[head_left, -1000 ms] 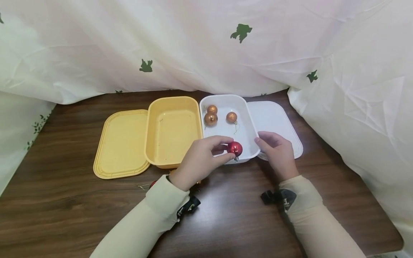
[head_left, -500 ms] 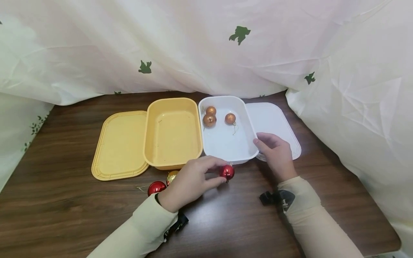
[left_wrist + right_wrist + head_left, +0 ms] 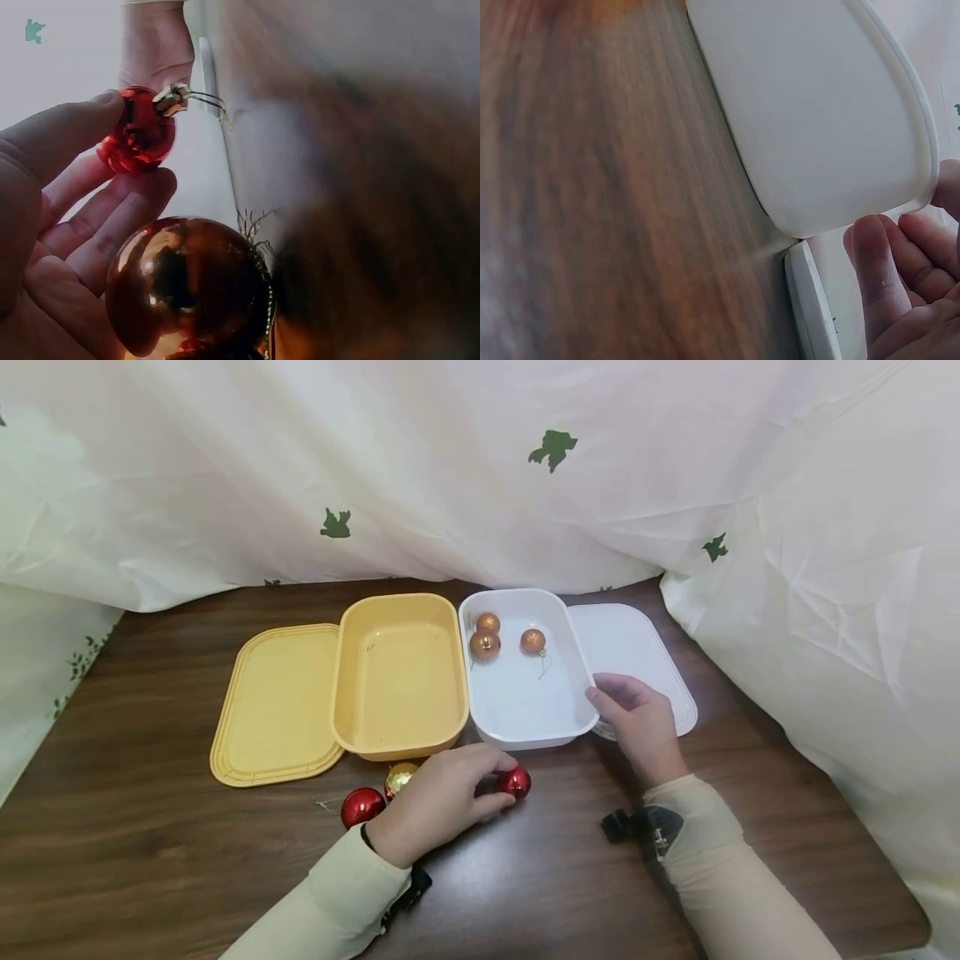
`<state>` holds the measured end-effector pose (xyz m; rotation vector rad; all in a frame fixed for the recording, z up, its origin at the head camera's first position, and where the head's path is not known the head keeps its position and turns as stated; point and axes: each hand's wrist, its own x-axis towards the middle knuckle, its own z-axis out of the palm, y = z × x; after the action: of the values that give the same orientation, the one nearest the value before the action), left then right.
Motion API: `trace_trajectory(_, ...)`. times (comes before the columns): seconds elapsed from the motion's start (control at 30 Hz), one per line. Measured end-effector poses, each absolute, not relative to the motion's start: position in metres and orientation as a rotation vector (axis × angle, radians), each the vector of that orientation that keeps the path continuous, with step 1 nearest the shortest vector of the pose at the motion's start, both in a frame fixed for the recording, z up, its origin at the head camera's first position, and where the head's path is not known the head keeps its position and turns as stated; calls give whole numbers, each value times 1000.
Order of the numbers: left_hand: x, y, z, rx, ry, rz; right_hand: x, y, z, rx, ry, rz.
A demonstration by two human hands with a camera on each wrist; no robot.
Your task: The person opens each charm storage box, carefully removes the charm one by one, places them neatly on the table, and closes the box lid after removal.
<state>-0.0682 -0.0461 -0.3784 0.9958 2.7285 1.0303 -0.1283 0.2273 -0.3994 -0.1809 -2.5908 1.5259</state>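
My left hand [image 3: 438, 797] pinches a small shiny red Christmas ball [image 3: 514, 782] between thumb and fingers, just in front of the white box [image 3: 525, 743]. The same red ball [image 3: 142, 135] shows its gold cap and loop in the left wrist view. Close by the left wrist, a larger red ball [image 3: 362, 808] and a gold ball [image 3: 398, 778] lie on the table, partly behind the hand. My right hand [image 3: 643, 722] grips the white box's right rim near its front corner. Inside that box lie a shiny copper ball [image 3: 484, 645] and two smaller glittery ones.
A yellow box [image 3: 401, 747] stands left of the white one, their rims side by side. Its yellow lid [image 3: 277, 702] lies to its left. To the right of the white box lies a white lid [image 3: 633, 652]. A pale curtain [image 3: 420, 468] hangs behind the table.
My left hand has carried the small red ball from over the white box's front part toward me and to the left. The right hand stays at the rim.
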Motion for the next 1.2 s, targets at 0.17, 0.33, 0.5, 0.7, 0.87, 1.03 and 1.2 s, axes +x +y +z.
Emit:
trace_trajectory(0.17, -66, -46, -379, 1028, 2776, 952, -128, 227, -400, -183, -2589, 1534)
trace_trajectory(0.33, -66, -46, -380, 1017, 2798, 867, -127, 227, -400, -183, -2587, 1546)
trace_trajectory(0.5, -67, -45, -379, 989, 2807, 800, -127, 227, -402, -179, -2582, 1558)
trace_trajectory(0.7, -70, -43, -380, 973, 2823, 746, -128, 228, -402, -166, -2572, 1556)
trace_trajectory(0.87, -71, -42, -380, 954, 2831, 722, -128, 228, -402, -166, -2572, 1561)
trace_trajectory(1.03, -72, -42, -379, 946, 2843, 690, -130, 228, -403, -160, -2568, 1549)
trace_trajectory(1.2, -73, -42, -379, 932, 2846, 679, -130, 228, -404, -156, -2572, 1543)
